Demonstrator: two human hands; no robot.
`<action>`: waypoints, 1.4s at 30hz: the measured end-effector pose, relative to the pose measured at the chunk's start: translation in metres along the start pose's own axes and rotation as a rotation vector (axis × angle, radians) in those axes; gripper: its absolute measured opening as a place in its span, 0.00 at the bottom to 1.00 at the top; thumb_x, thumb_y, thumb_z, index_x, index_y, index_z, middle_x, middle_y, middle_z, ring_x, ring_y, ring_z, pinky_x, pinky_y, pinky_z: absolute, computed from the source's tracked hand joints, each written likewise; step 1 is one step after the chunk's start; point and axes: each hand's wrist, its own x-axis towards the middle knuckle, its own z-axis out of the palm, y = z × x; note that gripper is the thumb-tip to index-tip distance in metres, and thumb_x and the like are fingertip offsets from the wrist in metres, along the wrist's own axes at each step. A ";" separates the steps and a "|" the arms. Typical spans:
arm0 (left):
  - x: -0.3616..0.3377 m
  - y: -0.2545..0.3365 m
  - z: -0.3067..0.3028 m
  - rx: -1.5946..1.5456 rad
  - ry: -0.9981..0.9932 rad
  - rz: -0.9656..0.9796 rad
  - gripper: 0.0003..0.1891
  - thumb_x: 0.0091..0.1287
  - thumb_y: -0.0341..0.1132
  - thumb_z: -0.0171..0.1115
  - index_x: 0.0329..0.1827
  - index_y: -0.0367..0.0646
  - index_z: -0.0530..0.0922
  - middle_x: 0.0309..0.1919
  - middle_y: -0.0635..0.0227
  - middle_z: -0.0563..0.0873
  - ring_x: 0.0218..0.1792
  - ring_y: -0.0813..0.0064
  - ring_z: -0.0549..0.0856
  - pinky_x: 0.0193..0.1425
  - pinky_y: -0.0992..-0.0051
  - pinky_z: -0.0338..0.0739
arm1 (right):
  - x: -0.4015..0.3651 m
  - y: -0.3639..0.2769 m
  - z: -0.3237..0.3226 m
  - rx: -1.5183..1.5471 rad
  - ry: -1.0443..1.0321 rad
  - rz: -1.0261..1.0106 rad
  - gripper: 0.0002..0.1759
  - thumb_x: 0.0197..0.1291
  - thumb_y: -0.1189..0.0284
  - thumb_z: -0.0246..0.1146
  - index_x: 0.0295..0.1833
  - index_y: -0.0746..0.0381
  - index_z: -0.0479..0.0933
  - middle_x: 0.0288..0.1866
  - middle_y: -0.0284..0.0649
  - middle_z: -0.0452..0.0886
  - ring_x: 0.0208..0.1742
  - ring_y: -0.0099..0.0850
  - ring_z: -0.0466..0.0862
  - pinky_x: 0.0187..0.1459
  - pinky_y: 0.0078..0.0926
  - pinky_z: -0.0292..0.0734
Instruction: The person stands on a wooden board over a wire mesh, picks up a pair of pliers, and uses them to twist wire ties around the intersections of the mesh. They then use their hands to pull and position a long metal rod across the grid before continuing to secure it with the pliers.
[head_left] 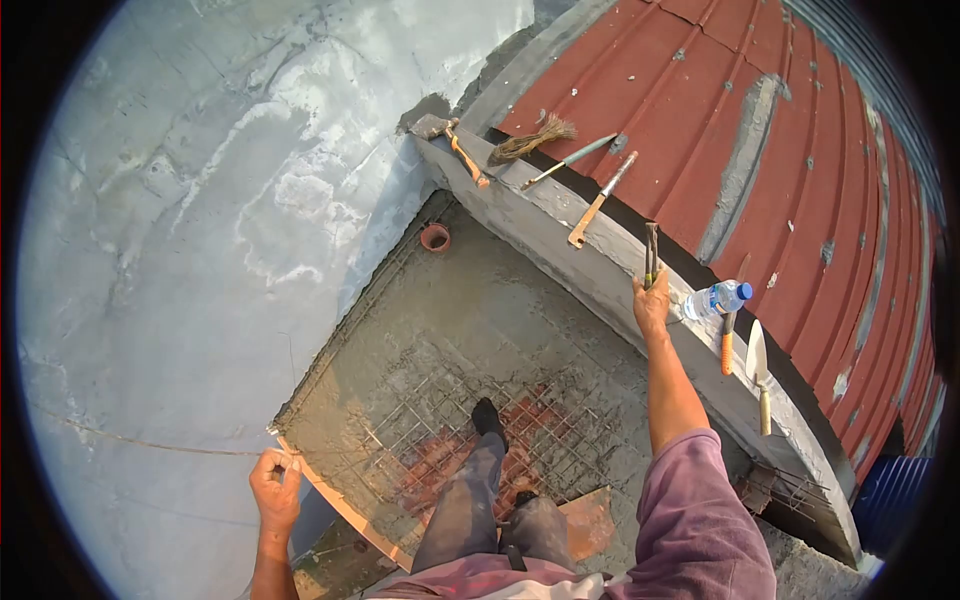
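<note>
From the head view I look straight down onto a wet concrete slab [470,300] with wire mesh showing through it, my own legs planted in the middle. My right hand [652,305] is stretched out to the grey ledge [590,265] and is closed around the lower end of the pliers [651,250]. Their long axis stands almost upright in the picture, and the free end points away from me toward the red roof [720,110]; I cannot tell which end sits in the fist. My left hand [273,490] is low on the left, at the corner of an orange board [340,505], with its fingertips pinched together on a thin string [150,443]. The string runs nearly level, off to the left across the grey wall [200,200]. Along the ledge lie a hammer [455,145], a brush [530,140], a water bottle [718,297] just beside my right hand, and a trowel [760,375] with its blade pointing up-slope.
</note>
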 end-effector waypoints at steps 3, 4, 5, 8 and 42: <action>-0.075 -0.024 -0.013 -0.245 0.121 -0.173 0.07 0.73 0.25 0.59 0.33 0.41 0.75 0.30 0.70 0.79 0.31 0.80 0.78 0.40 0.76 0.78 | -0.108 -0.122 -0.088 0.467 -0.266 0.150 0.15 0.70 0.66 0.70 0.48 0.60 0.71 0.30 0.32 0.73 0.33 0.24 0.72 0.36 0.31 0.71; -0.099 -0.026 -0.017 -0.325 0.171 -0.230 0.07 0.73 0.25 0.59 0.33 0.41 0.75 0.30 0.70 0.79 0.31 0.80 0.79 0.40 0.75 0.79 | -0.147 -0.159 -0.123 0.384 -0.346 0.141 0.14 0.71 0.65 0.68 0.45 0.61 0.70 0.29 0.33 0.73 0.33 0.25 0.72 0.36 0.32 0.72; -0.118 -0.029 -0.021 -0.403 0.222 -0.285 0.07 0.74 0.25 0.59 0.34 0.41 0.75 0.30 0.70 0.79 0.31 0.80 0.79 0.40 0.75 0.80 | -0.184 -0.174 -0.147 0.337 -0.463 0.071 0.16 0.72 0.64 0.67 0.48 0.63 0.71 0.28 0.42 0.76 0.31 0.35 0.76 0.37 0.40 0.76; -0.159 -0.047 -0.027 -0.519 0.221 -0.343 0.07 0.74 0.26 0.60 0.34 0.41 0.76 0.30 0.70 0.81 0.31 0.80 0.80 0.40 0.75 0.80 | -0.270 -0.203 -0.222 0.126 -0.903 -0.021 0.17 0.68 0.64 0.69 0.50 0.65 0.75 0.33 0.50 0.83 0.36 0.45 0.84 0.41 0.45 0.77; -0.330 0.003 -0.078 -1.492 0.227 -0.476 0.05 0.74 0.31 0.60 0.37 0.44 0.76 0.29 0.68 0.81 0.29 0.69 0.85 0.35 0.64 0.87 | -0.484 -0.374 -0.323 0.257 -1.387 -0.752 0.11 0.71 0.69 0.66 0.51 0.65 0.86 0.42 0.50 0.89 0.42 0.47 0.89 0.43 0.38 0.82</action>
